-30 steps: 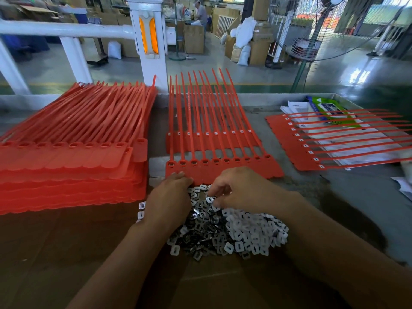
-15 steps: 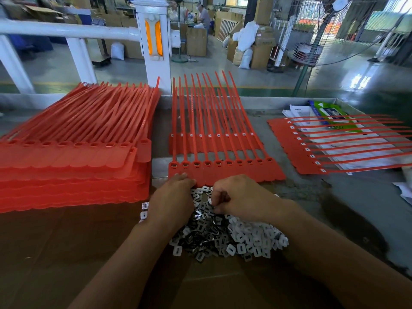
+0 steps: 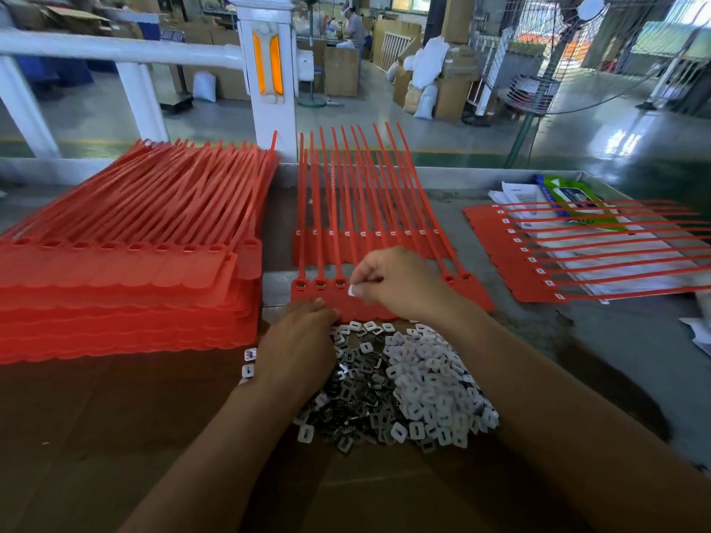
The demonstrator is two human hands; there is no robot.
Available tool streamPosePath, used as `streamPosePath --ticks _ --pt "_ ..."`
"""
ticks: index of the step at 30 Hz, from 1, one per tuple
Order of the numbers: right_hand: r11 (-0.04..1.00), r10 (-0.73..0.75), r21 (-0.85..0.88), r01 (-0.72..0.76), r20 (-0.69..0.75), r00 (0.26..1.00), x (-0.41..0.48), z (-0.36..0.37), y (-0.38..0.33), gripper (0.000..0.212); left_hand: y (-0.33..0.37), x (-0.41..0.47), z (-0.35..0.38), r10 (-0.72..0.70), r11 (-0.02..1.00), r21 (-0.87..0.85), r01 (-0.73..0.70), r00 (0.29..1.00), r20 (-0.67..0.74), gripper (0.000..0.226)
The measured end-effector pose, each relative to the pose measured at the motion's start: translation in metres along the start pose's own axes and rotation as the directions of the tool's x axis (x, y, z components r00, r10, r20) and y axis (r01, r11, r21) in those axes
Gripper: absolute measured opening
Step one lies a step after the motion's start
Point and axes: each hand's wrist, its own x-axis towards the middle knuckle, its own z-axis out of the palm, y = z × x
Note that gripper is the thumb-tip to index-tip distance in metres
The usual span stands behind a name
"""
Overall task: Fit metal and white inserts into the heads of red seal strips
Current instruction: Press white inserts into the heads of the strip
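A sheet of joined red seal strips [image 3: 321, 290] lies in front of me, heads nearest me, tails pointing away. My right hand [image 3: 400, 282] hovers over the heads and pinches a small white insert [image 3: 351, 290] beside the third head from the left. My left hand [image 3: 296, 346] rests flat, fingers straight, on the near edge of the sheet and on the left side of the pile of inserts. That pile holds dark metal inserts [image 3: 354, 382] on the left and white inserts [image 3: 434, 382] on the right.
A thick stack of red seal sheets [image 3: 123, 294] fills the left of the table. Another red sheet [image 3: 511, 263] lies on papers at the right, with a green packet [image 3: 573, 198] behind it. A white railing post [image 3: 269, 71] stands behind.
My right hand has risen from the pile to the strip heads, now pinching a white insert. My left hand has slid slightly forward onto the sheet's edge.
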Motion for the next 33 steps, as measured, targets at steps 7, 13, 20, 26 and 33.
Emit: streamPosePath --ticks 7,13,20,26,33 --pt "0.998 -0.027 -0.056 0.028 0.013 1.000 0.048 0.026 -0.017 0.011 0.002 -0.001 -0.001 0.024 0.999 0.037 -0.024 1.000 -0.009 0.047" --pt "0.997 0.072 -0.027 -0.071 0.035 0.997 0.069 0.046 -0.018 0.014 0.000 0.000 0.001 0.050 0.997 0.059 -0.050 0.999 -0.007 0.045" --pt "0.994 0.074 -0.085 -0.069 0.058 0.996 0.071 0.053 -0.017 0.020 -0.001 -0.001 0.002 0.052 0.998 0.047 -0.051 0.999 -0.017 0.042" --pt "0.990 0.084 -0.115 -0.078 0.055 0.995 0.072 0.056 -0.017 0.019 -0.001 -0.001 0.001 0.060 0.997 0.054 -0.059 0.998 -0.016 0.043" --pt "0.992 0.062 -0.114 -0.062 -0.001 0.998 0.073 0.060 -0.017 0.010 -0.001 -0.001 0.001 0.050 0.997 0.055 -0.050 0.999 -0.009 0.044"
